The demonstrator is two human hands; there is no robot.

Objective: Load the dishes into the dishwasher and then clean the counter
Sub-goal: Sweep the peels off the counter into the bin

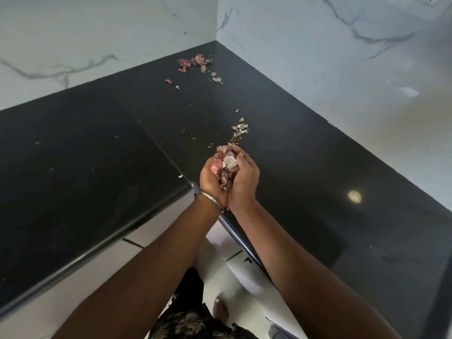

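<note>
the glossy black stone counter (80, 172) runs in an l around a corner of white veined marble wall (102, 33), and its left stretch carries only a few pale specks. no dishes or dishwasher show in this view, so the step in hand looks to be the counter cleaning.

near the inner corner of the counter edge, the person's left hand (210, 181), with a thin metal bangle (212, 199) at the wrist, and right hand (244, 182) are pressed together, fingers curled inward around a heap of pink and white papery onion and garlic peels (227, 171). both hands cup and hold this bundle just above the counter surface.

to do this well, the hands should probably stay sealed at the heels, since loose flakes could slip out below the wrists onto the floor. carrying the load low and level to a bin seems wise.

more remains: a short trail of small peel scraps (238, 133) lies on the counter just beyond the fingertips, and a reddish cluster of peels (195, 63) sits well apart, close to the wall corner. a second gathering pass, then a wipe for the fine specks, would likely be needed.
</note>
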